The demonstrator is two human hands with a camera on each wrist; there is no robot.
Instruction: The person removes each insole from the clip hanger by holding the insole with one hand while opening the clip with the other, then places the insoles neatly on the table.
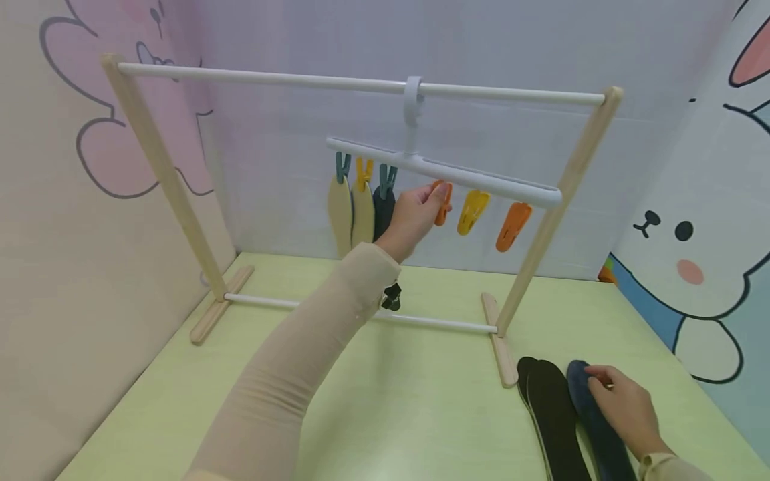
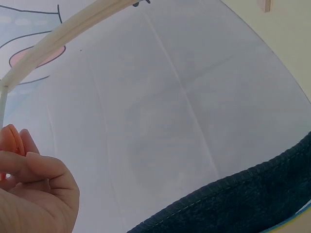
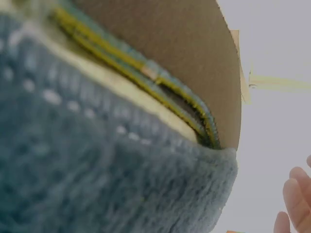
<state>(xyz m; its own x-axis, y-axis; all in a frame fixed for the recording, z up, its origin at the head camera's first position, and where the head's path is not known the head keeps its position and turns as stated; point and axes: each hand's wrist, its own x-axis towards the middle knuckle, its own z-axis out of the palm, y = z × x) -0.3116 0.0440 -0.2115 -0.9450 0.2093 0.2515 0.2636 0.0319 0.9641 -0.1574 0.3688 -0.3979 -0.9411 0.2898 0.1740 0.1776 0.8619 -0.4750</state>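
Observation:
My left hand (image 1: 410, 219) pinches an orange clothespin (image 1: 444, 208) under the white hanger (image 1: 490, 179), thumb and fingers on its sides. Left of it, two cream insoles (image 1: 340, 212) and a dark insole (image 1: 383, 208) hang from teal and yellow clothespins. The left wrist view shows the dark insole's stitched edge (image 2: 233, 194) close by. My right hand (image 1: 627, 406) hovers at the upper end of a blue insole (image 1: 592, 407) on the table, fingers loosely bent. In the right wrist view its fingertips (image 3: 294, 194) stand apart from the fuzzy blue insole (image 3: 121, 179).
The hanger hooks over the top rod (image 1: 271, 78) of a wooden rack with posts (image 1: 159, 167) and feet (image 1: 222, 307). A yellow clothespin (image 1: 473, 212) and another orange one (image 1: 514, 227) hang to the right. Black insoles (image 1: 556, 414) lie beside the blue one. Cartoon-printed walls surround the table (image 1: 433, 401).

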